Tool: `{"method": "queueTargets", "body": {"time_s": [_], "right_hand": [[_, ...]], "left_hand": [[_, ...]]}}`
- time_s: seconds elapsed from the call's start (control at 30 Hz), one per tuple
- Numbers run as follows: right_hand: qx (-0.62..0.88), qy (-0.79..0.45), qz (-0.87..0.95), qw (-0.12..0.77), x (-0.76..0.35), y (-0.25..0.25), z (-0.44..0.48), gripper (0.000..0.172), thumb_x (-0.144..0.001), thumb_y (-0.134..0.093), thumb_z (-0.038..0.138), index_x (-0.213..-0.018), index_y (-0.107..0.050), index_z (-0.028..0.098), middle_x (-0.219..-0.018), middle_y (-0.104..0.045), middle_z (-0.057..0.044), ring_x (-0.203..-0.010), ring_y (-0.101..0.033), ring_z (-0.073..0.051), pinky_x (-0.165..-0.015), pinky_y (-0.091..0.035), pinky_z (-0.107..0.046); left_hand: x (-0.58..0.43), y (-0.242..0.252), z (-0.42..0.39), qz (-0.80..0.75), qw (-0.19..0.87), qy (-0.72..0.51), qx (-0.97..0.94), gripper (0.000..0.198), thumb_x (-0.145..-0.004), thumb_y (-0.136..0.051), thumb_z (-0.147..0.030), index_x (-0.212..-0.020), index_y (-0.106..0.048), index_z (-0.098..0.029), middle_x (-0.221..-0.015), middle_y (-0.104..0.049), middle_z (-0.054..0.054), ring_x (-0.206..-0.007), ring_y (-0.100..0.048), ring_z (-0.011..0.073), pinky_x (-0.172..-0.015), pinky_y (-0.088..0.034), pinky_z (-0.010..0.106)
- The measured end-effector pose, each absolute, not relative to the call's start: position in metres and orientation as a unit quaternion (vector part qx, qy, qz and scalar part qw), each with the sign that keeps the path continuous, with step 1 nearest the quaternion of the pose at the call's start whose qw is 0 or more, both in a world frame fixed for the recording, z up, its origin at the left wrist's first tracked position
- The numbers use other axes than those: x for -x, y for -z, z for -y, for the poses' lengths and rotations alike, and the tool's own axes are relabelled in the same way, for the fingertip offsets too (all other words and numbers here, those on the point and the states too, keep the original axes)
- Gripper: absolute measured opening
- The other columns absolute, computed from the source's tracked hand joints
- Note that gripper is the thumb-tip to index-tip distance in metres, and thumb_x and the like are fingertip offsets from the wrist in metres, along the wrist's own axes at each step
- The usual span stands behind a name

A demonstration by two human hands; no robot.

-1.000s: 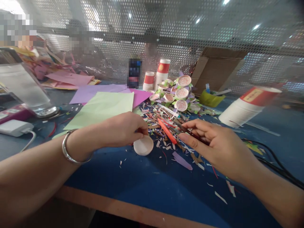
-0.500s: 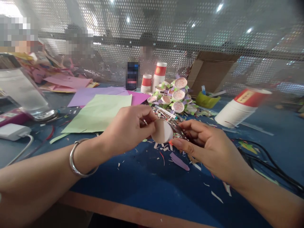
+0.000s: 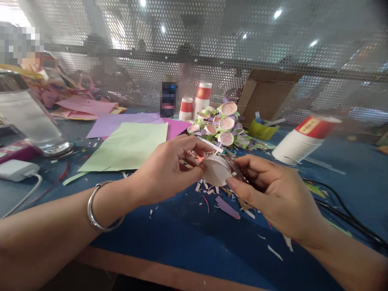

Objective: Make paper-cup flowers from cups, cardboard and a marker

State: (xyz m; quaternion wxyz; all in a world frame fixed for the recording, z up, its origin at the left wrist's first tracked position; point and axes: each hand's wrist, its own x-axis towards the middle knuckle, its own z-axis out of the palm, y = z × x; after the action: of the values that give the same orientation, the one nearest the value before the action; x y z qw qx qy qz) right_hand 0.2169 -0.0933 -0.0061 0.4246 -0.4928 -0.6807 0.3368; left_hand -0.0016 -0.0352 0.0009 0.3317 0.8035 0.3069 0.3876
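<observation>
Left hand: at mid-frame our left hand (image 3: 169,169) pinches the white disc (image 3: 216,171), with thumb and fingertips closed on its left edge.
White disc: it sits at the centre of the frame, lifted off the blue table (image 3: 182,242) between our two hands, its flat face tilted towards us.
Right hand: just right of centre, our right hand (image 3: 273,194) is curled shut round a thin dark tool (image 3: 238,173). The tool's tip meets the disc's right rim, and we cannot tell what kind of tool it is.
Wrist: we wear a silver bangle (image 3: 101,210) on the left wrist, lower left.
Below the hands: paper scraps (image 3: 226,206) lie scattered on the table.
Behind, centre: a heap of printed cup bottoms (image 3: 224,125) rises beside two upright paper cups (image 3: 202,97).
Behind, left: a green sheet (image 3: 130,145) overlaps a purple sheet (image 3: 121,120).
Right: a paper cup lying on its side (image 3: 300,141), with black cables (image 3: 348,214) below it.
</observation>
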Motion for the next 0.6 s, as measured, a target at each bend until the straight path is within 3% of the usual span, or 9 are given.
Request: {"method": "queueTargets", "body": {"time_s": [0.07, 0.13, 0.23, 0.4, 0.6], "right_hand": [[0.488, -0.346, 0.683, 0.419, -0.218, 0.006, 0.092, 0.014, -0.089, -0.07, 0.032, -0.097, -0.066, 0.021, -0.069, -0.059, 0.003, -0.056, -0.049, -0.009, -0.049, -0.04, -0.02], [0.477, -0.355, 0.686, 0.419, -0.218, 0.006, 0.092, 0.012, -0.089, -0.069, 0.03, -0.095, -0.065, 0.021, -0.068, -0.058, 0.004, -0.054, -0.047, -0.008, -0.046, -0.038, -0.02], [0.469, -0.356, 0.691, 0.418, -0.218, 0.004, 0.092, 0.012, -0.09, -0.068, 0.029, -0.097, -0.065, 0.02, -0.067, -0.057, 0.005, -0.053, -0.044, -0.007, -0.044, -0.035, -0.019], [0.467, -0.343, 0.712, 0.398, -0.218, 0.004, 0.093, 0.013, -0.092, -0.066, 0.028, -0.102, -0.066, 0.019, -0.071, -0.061, 0.004, -0.054, -0.045, -0.007, -0.045, -0.036, -0.02], [0.468, -0.323, 0.731, 0.377, -0.221, 0.004, 0.091, 0.013, -0.093, -0.066, 0.027, -0.104, -0.068, 0.02, -0.076, -0.066, 0.003, -0.061, -0.055, -0.009, -0.051, -0.042, -0.019]], "left_hand": [[0.003, -0.003, 0.033, -0.288, 0.374, -0.361, -0.804, 0.024, -0.088, -0.068, -0.024, -0.112, -0.07, -0.019, -0.106, -0.072, 0.005, -0.084, -0.069, 0.0142, -0.067, -0.056, 0.025], [0.005, -0.004, 0.031, -0.28, 0.41, -0.333, -0.802, 0.02, -0.09, -0.068, -0.028, -0.106, -0.07, -0.017, -0.093, -0.072, 0.004, -0.078, -0.067, 0.0134, -0.064, -0.053, 0.024], [0.004, -0.002, 0.031, -0.265, 0.442, -0.32, -0.795, 0.016, -0.087, -0.071, -0.024, -0.097, -0.062, -0.015, -0.082, -0.066, 0.0, -0.07, -0.061, 0.0105, -0.058, -0.048, 0.022], [-0.002, 0.006, 0.036, -0.238, 0.463, -0.31, -0.796, 0.023, -0.083, -0.068, -0.015, -0.093, -0.048, -0.019, -0.081, -0.057, -0.004, -0.067, -0.054, 0.0088, -0.057, -0.044, 0.022], [-0.004, 0.007, 0.038, -0.236, 0.496, -0.303, -0.779, 0.021, -0.086, -0.066, -0.014, -0.098, -0.05, -0.018, -0.086, -0.06, -0.001, -0.076, -0.057, 0.0112, -0.065, -0.046, 0.025]]}}
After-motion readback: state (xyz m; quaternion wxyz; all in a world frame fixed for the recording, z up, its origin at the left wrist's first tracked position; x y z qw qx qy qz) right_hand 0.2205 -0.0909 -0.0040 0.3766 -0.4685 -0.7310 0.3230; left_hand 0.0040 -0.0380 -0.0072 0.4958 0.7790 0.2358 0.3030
